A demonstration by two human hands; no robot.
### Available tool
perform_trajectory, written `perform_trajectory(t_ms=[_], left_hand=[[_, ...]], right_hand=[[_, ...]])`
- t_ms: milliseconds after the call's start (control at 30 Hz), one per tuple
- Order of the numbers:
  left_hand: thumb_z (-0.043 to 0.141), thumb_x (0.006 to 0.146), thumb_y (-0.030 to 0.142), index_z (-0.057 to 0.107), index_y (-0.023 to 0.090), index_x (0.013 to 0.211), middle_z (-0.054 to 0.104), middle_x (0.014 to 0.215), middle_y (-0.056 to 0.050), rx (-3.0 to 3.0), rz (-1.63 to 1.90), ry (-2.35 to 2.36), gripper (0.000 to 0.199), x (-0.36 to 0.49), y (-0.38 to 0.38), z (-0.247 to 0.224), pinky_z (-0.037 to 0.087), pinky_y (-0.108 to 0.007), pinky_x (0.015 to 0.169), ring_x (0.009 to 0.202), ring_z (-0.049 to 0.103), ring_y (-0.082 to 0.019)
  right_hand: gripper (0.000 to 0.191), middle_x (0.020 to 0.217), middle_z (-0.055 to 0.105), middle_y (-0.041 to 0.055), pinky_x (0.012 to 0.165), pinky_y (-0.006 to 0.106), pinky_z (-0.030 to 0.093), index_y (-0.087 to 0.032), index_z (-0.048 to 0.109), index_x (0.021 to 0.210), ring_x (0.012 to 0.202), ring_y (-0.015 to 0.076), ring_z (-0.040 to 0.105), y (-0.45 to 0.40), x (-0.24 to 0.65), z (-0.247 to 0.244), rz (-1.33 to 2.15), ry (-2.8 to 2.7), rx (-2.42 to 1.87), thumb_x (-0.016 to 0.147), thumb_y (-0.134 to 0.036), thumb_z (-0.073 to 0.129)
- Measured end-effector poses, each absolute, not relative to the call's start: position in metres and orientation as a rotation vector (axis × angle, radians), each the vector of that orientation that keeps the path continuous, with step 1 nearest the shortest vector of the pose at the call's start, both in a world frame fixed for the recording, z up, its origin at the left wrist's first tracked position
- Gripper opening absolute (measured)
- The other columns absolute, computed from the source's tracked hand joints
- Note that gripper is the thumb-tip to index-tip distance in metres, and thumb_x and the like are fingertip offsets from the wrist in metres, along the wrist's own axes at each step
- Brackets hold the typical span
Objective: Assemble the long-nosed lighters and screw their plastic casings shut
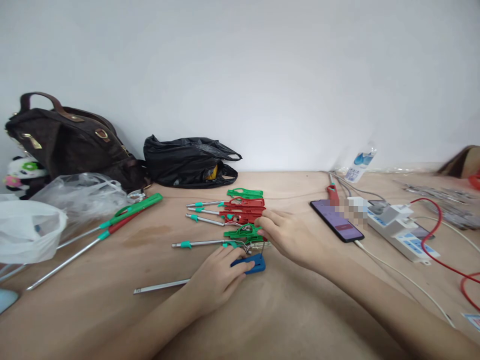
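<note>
A blue lighter body (258,263) with a long metal tube (161,286) lies on the table. My left hand (213,280) is closed over the blue body, its fingers pressing it down. My right hand (281,234) is pinched above the body's right end. A thin, dark rod-like tool (262,248) runs from its fingers down to the blue body; its upper part is hidden in the hand. Just beyond lie an opened green lighter body (242,232) with wires showing, a metal tube with a turquoise trigger (202,243), and opened red lighter bodies (243,203).
Assembled green and red lighters (131,209) lie at left beside plastic bags (82,192), before a dark backpack (75,137). A black bag (187,160) stands at the wall. To the right are a phone (337,220), a power strip (405,235), cables and a bottle (360,164).
</note>
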State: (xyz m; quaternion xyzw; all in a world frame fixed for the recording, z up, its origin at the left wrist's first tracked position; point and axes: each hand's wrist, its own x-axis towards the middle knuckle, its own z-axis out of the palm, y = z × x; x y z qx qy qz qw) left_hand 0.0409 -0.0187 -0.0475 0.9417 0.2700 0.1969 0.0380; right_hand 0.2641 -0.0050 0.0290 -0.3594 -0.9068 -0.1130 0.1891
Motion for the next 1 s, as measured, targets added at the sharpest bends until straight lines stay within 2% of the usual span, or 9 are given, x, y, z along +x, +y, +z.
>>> perform_trajectory(t_ms=[67,167,300,467,600,733,833,933,1000], left_hand=[[0.039,0.096,0.016,0.062,0.023,0.115,0.061,0.107,-0.009,2.880,0.624,0.827,0.030,0.041,-0.019,-0.048,0.048,-0.035,0.079,0.092,0.057,-0.023],[0.040,0.095,0.016,0.062,0.023,0.114,0.061,0.107,-0.009,2.873,0.640,0.823,0.030,0.040,-0.019,-0.048,0.048,-0.034,0.079,0.093,0.057,-0.023],[0.039,0.095,0.016,0.062,0.023,0.114,0.061,0.107,-0.009,2.874,0.629,0.827,0.030,0.040,-0.018,-0.049,0.048,-0.033,0.078,0.093,0.056,-0.022],[0.039,0.096,0.017,0.062,0.023,0.115,0.060,0.107,-0.009,2.876,0.590,0.837,0.031,0.040,-0.018,-0.048,0.047,-0.034,0.079,0.093,0.056,-0.022],[0.038,0.096,0.016,0.062,0.022,0.116,0.060,0.108,-0.010,2.883,0.571,0.839,0.031,0.040,-0.018,-0.049,0.047,-0.035,0.078,0.092,0.056,-0.023],[0.038,0.096,0.016,0.062,0.021,0.115,0.060,0.108,-0.010,2.885,0.580,0.833,0.031,0.040,-0.018,-0.049,0.048,-0.035,0.077,0.092,0.056,-0.023],[0.040,0.096,0.017,0.062,0.022,0.116,0.060,0.108,-0.010,2.884,0.593,0.823,0.030,0.040,-0.019,-0.049,0.047,-0.035,0.078,0.093,0.056,-0.023],[0.040,0.096,0.017,0.061,0.022,0.116,0.060,0.108,-0.010,2.888,0.613,0.821,0.030,0.040,-0.019,-0.049,0.047,-0.035,0.079,0.093,0.056,-0.023],[0.039,0.096,0.017,0.062,0.022,0.115,0.060,0.107,-0.010,2.889,0.621,0.828,0.030,0.040,-0.018,-0.050,0.047,-0.035,0.079,0.092,0.057,-0.023]], right_hand=[[0.008,0.087,0.065,0.0093,0.068,0.030,0.040,-0.013,0.058,0.088,0.078,0.0207,0.058,-0.009,0.266,0.042,-0.395,-2.678,-1.058,0.090,-0.013,0.051],[0.014,0.082,0.066,0.0071,0.069,0.030,0.038,-0.015,0.058,0.083,0.076,0.0203,0.058,-0.011,0.270,0.054,-0.489,-2.823,-1.037,0.086,-0.004,0.050],[0.016,0.071,0.065,0.0067,0.060,0.030,0.033,-0.016,0.057,0.072,0.066,0.0194,0.056,-0.010,0.268,0.055,-0.600,-2.875,-1.107,0.086,-0.008,0.054],[0.014,0.078,0.064,0.0070,0.058,0.028,0.032,-0.015,0.055,0.087,0.065,0.0181,0.055,-0.015,0.265,0.058,-0.494,-2.842,-1.079,0.087,-0.005,0.045],[0.016,0.082,0.066,0.0091,0.058,0.028,0.034,-0.014,0.056,0.084,0.072,0.0192,0.057,-0.014,0.261,0.058,-0.523,-2.845,-1.068,0.086,-0.001,0.049],[0.013,0.077,0.067,0.0118,0.054,0.029,0.033,-0.014,0.058,0.078,0.069,0.0208,0.057,-0.013,0.257,0.057,-0.619,-2.830,-1.184,0.090,-0.011,0.054],[0.009,0.080,0.067,0.0095,0.058,0.030,0.037,-0.014,0.059,0.088,0.070,0.0214,0.058,-0.015,0.260,0.060,-0.540,-2.873,-1.094,0.092,-0.018,0.052],[0.013,0.086,0.068,0.0071,0.066,0.030,0.040,-0.014,0.059,0.095,0.076,0.0202,0.059,-0.014,0.264,0.062,-0.481,-2.948,-0.952,0.088,-0.006,0.051],[0.015,0.089,0.068,0.0081,0.067,0.029,0.040,-0.014,0.059,0.094,0.079,0.0194,0.060,-0.011,0.264,0.060,-0.521,-2.936,-0.966,0.088,-0.004,0.050]])
